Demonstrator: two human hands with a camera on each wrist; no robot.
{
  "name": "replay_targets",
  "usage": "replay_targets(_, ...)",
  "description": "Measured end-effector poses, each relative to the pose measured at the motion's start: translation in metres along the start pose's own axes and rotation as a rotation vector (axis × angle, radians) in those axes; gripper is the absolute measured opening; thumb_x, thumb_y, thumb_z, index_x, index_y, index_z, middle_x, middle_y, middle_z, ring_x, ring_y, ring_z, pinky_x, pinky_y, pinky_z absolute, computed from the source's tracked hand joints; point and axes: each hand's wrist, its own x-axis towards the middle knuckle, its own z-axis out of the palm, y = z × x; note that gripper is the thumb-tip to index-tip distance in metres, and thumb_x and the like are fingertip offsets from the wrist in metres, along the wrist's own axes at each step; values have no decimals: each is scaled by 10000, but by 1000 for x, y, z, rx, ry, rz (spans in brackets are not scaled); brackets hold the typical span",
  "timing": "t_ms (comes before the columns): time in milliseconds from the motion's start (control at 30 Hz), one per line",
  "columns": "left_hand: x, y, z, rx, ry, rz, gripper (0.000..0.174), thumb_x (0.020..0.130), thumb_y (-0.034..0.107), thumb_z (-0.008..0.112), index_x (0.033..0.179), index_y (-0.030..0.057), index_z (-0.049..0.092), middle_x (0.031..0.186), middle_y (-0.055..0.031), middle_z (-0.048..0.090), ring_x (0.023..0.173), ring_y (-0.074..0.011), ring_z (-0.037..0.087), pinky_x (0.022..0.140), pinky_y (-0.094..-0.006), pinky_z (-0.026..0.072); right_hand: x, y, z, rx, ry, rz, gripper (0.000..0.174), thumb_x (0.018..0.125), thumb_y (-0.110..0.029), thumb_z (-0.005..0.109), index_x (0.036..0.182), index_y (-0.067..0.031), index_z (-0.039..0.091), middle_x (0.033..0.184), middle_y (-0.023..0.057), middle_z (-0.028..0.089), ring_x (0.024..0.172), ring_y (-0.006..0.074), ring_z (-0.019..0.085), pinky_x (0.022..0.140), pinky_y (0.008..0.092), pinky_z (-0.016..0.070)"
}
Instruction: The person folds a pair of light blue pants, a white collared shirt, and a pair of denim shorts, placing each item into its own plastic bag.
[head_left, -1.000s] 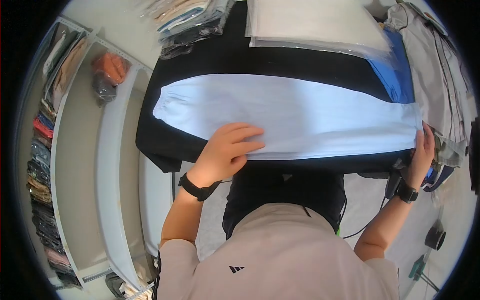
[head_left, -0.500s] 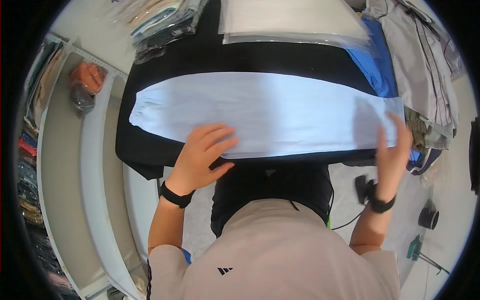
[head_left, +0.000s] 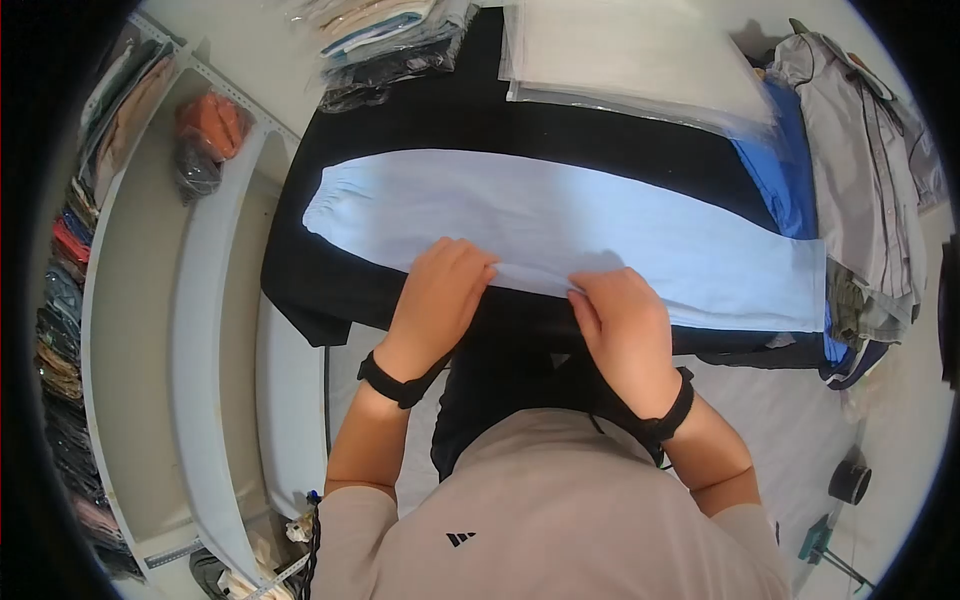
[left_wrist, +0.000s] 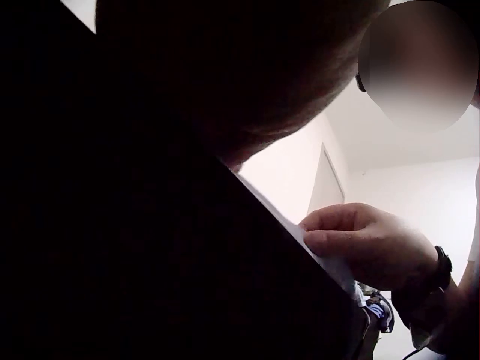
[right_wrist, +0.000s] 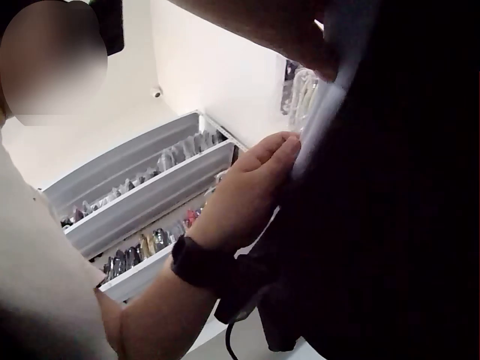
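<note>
Light blue folded trousers (head_left: 690, 240) lie lengthwise across a black-covered table (head_left: 560, 125). Their gathered elastic end is at the left and a straight hem at the right. My left hand (head_left: 440, 290) pinches the near edge left of the middle; the right wrist view shows this left hand (right_wrist: 251, 184) with thumb and finger at the edge. My right hand (head_left: 630, 335) pinches the same edge a short way to the right. In the left wrist view, the right hand (left_wrist: 371, 244) has its thumb and fingertips together on the cloth. Small creases run between the hands.
Clear plastic bags (head_left: 640, 60) lie at the table's far side, beside a stack of bagged clothes (head_left: 390, 50). Blue cloth (head_left: 785, 165) and grey garments (head_left: 860, 160) hang at the right. Shelves (head_left: 200, 330) with bagged clothes stand on the left.
My right hand has left the hem end and moved left to the near edge, where it now pinches the cloth. The left hand's fingers have closed on the edge. The hem end has shifted slightly nearer.
</note>
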Motion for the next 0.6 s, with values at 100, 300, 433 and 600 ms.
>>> replay_targets(100,8,12,4,65,98,-110,158,816,29,596,974,20,598,843,-129,569,860,-305,536,762,-398,425,5,8,4,-37,13,93,70,786,-90,644,809,-52,590,667,104,553,675,297,539,597,386,436)
replay_targets(300,-2,41,12,66,118,-2,256,827,60,604,1081,27,606,1096,-137,596,1055,-316,537,884,-394,422,10,7,8,-43,16,169,76,790,-101,644,804,-67,578,677,86,574,649,292,546,582,391,439)
replay_targets(433,-7,45,26,119,-32,-57,412,857,122,586,1257,49,519,1339,-152,473,1255,-324,426,1019,-441,335,10,7,5,-46,3,182,82,789,-102,646,825,-69,579,691,92,580,660,295,551,589,395,442)
replay_targets(600,-7,46,38,275,-132,-138,533,871,209,580,1367,101,414,1439,-138,357,1331,-307,330,1073,-554,198,0,24,-21,-34,-37,181,99,794,-119,638,871,-82,586,721,114,590,687,308,570,618,410,458)
